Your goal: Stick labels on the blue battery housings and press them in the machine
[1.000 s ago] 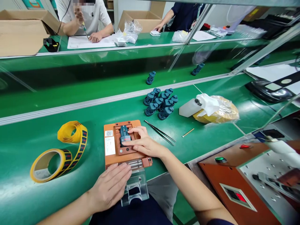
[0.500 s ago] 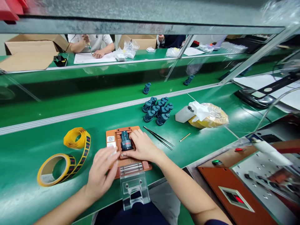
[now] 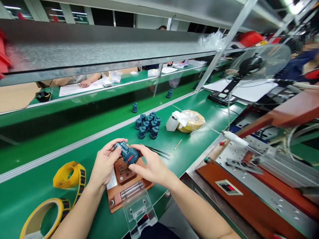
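A dark teal battery pack (image 3: pixel 129 154) with red lettering is held in the air above a brown wooden fixture (image 3: pixel 117 201). My left hand (image 3: pixel 106 162) grips its narrow end between thumb and fingers. Around the wide end, the thumb and fingers of my right hand (image 3: pixel 152 166) close from the right side. Under the pack, the fixture's recess (image 3: pixel 122 171) is exposed. The fixture's clear plastic flap (image 3: pixel 139 212) hangs folded toward my lap. Black tweezers (image 3: pixel 159 152) lie just beyond my right hand.
Several more battery packs (image 3: pixel 147 124) stand grouped behind the fixture. A yellow label roll (image 3: pixel 25 225) lies at left. A white bottle (image 3: pixel 171 123), a wrapped yellow roll (image 3: pixel 193 121) and a thin stick (image 3: pixel 177 144) lie to the right. A machine (image 3: pixel 249 179) and a fan (image 3: pixel 249 66) stand farther right.
The battery pack has come up out of the fixture's recess into both my hands. My left hand has moved onto its narrow end. The head view has turned rightward and up.
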Demonstrator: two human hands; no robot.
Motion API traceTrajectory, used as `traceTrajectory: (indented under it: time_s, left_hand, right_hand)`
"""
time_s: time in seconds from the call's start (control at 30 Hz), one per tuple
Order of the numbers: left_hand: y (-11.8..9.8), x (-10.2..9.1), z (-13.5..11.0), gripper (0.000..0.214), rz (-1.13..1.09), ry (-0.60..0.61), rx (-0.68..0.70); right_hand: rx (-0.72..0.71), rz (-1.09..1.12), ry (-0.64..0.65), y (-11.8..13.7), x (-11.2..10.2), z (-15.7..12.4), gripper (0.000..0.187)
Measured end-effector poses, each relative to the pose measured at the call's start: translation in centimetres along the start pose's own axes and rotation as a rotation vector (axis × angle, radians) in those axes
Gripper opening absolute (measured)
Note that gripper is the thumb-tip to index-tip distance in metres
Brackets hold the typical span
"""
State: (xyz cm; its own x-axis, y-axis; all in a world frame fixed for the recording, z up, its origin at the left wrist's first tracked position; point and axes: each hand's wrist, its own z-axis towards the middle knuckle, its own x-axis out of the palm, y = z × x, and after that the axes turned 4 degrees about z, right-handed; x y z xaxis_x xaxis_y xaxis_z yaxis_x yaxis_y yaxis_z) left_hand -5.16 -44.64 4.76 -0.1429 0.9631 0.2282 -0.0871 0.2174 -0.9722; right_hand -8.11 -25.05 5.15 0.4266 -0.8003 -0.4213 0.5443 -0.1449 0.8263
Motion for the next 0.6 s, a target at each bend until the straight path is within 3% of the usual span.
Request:
traceTrajectory:
  time_s: [0.27,0.6]
  left_hand:
    - [-0.1,0.5,-0.4,0.028,-0.042,0.067,0.054]
    - [-0.2,0.2,-0.6,0.031,-0.048,0.106,0.094]
  right_hand:
    - [0.235,0.227,-0.027,-0.4,1.4,-0.4,0.034]
    - [0.319,0.758,-0.131,-0.2,4.0,0.5,0.039]
